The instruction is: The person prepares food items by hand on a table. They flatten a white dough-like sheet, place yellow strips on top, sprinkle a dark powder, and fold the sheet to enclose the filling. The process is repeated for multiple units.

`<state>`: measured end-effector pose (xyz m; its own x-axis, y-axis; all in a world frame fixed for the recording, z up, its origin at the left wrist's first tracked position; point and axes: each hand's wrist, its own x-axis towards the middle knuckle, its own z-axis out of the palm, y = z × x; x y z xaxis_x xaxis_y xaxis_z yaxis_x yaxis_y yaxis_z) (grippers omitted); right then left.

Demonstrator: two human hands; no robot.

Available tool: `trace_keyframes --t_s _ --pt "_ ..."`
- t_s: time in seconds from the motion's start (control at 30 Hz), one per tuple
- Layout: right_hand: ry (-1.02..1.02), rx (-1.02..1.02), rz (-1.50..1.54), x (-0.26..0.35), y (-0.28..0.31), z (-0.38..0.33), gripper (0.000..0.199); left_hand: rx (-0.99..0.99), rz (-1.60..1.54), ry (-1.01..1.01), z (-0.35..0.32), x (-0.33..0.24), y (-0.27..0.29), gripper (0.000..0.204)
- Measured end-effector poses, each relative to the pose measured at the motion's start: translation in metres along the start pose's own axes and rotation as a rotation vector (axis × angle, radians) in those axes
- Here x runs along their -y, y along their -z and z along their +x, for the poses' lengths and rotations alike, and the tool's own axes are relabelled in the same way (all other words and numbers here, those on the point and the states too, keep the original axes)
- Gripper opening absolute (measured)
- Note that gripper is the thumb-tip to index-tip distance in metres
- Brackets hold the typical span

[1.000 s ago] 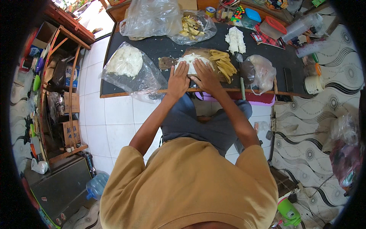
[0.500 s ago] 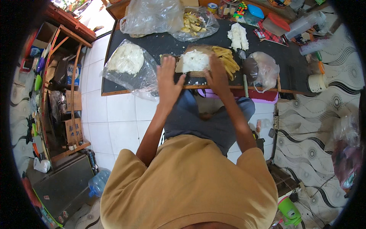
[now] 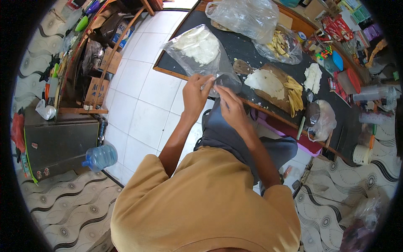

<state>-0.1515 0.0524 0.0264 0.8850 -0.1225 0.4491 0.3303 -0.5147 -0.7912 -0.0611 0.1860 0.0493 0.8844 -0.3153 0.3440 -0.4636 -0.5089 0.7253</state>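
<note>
Both of my hands are at the near edge of the table, by the mouth of a clear plastic bag (image 3: 228, 77) holding a flat white mass (image 3: 197, 46). My left hand (image 3: 195, 95) has its thumb and fingers closed on the bag's near edge. Close beside it, my right hand (image 3: 231, 107) has its fingers bent together at the same plastic; the fingertips are partly blurred. To the right, a wooden cutting board (image 3: 242, 66) bears a thin pale sheet (image 3: 265, 84), with yellow strips (image 3: 294, 93) along its right side.
Another plastic bag (image 3: 280, 48) with yellow pieces and a large clear bag (image 3: 245, 19) lie at the back. Right of the board are a white piece (image 3: 312, 78), a knotted bag (image 3: 324, 119) and a red-lidded container (image 3: 349, 80). A water bottle (image 3: 100, 157) lies on the floor, left.
Both hands have left the white sheet on the board and moved left to the plastic bag. The view has turned, so the table now slants down to the right.
</note>
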Motion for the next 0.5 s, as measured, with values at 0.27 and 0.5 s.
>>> trace_keyframes --t_s 0.27,0.5 --pt "-0.049 -0.182 -0.268 -0.037 -0.011 0.117 0.044 -0.239 -0.214 0.142 0.041 -0.015 0.028 0.026" --pt "-0.290 0.171 -0.009 -0.073 -0.005 0.147 0.028 -0.204 -0.306 0.155 0.069 -0.039 0.043 0.030"
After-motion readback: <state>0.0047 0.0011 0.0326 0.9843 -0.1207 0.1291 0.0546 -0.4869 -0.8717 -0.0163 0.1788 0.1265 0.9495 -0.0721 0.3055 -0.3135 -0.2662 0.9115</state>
